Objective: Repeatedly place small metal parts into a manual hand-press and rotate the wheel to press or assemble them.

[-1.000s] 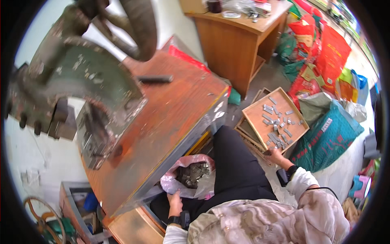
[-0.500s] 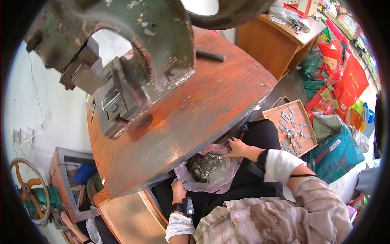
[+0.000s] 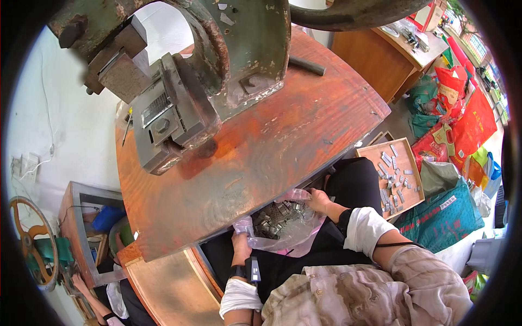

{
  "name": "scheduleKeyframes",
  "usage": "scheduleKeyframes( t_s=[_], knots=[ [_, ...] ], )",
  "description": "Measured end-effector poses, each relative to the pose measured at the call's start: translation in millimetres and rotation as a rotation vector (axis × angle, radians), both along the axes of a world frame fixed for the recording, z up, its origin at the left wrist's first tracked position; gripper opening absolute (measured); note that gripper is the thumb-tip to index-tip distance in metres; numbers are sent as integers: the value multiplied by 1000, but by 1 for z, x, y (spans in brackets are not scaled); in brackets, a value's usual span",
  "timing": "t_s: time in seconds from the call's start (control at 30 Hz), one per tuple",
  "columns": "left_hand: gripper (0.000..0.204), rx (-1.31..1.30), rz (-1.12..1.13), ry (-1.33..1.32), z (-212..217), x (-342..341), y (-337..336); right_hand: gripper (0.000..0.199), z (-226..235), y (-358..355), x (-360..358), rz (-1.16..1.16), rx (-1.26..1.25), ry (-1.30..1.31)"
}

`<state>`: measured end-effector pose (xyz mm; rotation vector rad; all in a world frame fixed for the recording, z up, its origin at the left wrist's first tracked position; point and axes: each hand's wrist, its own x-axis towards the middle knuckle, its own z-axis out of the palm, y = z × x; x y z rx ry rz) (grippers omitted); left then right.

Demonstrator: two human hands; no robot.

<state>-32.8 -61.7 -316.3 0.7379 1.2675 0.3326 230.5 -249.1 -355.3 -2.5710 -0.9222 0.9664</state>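
Observation:
A clear, pinkish plastic bag (image 3: 305, 237) lies on my lap under the table's near edge, its mouth spread wide. Inside is a heap of small silvery metal pieces (image 3: 276, 219). My left hand (image 3: 241, 244) is closed on the bag's left rim. On the far right side of the mouth, my right hand (image 3: 319, 201) pinches the rim; its fingertips are partly hidden by the plastic. A shallow wooden tray (image 3: 402, 156) with several similar metal pieces (image 3: 389, 190) stands to the right of my knee.
A heavy green press (image 3: 255, 51) stands on the worn reddish table (image 3: 261, 157) ahead. A metal bar (image 3: 308, 66) lies by its base. Teal and red sacks (image 3: 437, 220) crowd the right. At lower left, another person's hand (image 3: 80, 283) shows near a handwheel (image 3: 26, 239).
My right hand has gone from spread fingers at the bag's rim to a closed hold on it. The left hand keeps its hold. The whole view has shifted slightly.

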Motion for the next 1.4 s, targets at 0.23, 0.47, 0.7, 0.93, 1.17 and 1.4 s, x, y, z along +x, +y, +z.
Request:
scheduleKeyframes(
  t_s=[0.23,0.47,0.7,0.93,1.17,1.4],
  knots=[
    [15,662,-718,398,99,-42,-60,29,151,-16,-26,531,-196,-77],
    [32,837,-721,474,80,-29,-21,51,64,-28,11,297,-24,-35],
    [34,-91,-62,-19,55,-14,-11,94,76,-9,10,74,-66,268],
    [30,318,-518,34,99,-17,-44,45,16,-16,16,145,-156,-52],
    [34,793,-430,395,84,-46,-49,38,103,-9,6,45,-81,-80],
    [54,928,-440,415,75,-70,-48,28,171,-109,13,-245,891,-318]
  ],
)
